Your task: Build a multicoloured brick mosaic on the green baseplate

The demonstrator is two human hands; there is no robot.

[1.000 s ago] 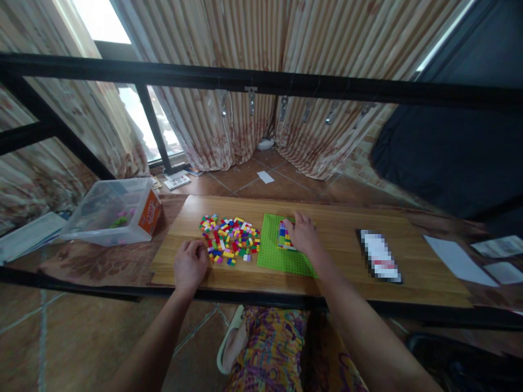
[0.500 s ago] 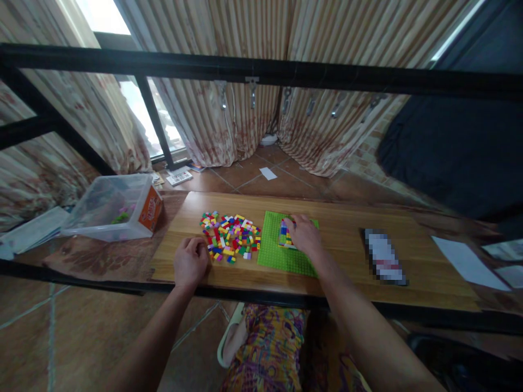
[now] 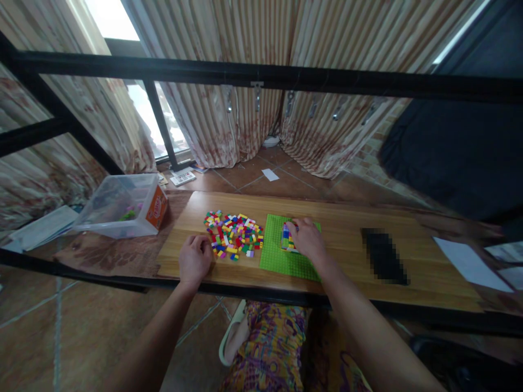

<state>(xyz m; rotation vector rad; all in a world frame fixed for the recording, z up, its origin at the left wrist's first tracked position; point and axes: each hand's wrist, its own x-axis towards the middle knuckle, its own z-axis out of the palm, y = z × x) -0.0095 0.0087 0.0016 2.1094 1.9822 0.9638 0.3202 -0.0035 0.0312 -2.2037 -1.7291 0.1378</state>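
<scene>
My left hand rests on the wooden board at the left of a loose pile of toy building bricks. Its fingers are curled closed, and whatever may be in them is hidden. On the green studded baseplate stands a small multicoloured brick structure, with blue and yellow showing on its left side. My right hand lies over the right part of this structure, thumb and fingers closed on it. The hand covers much of the structure.
A clear plastic bin with an orange label stands left of the wooden board. On the board's right lies a blurred-out dark phone-like object. White paper lies farther right. A black metal rail crosses beyond the board.
The view has shifted slightly, so everything sits a little farther right. The phone-like object has gone from light to dark. Both hands keep nearly the same place and pose.
</scene>
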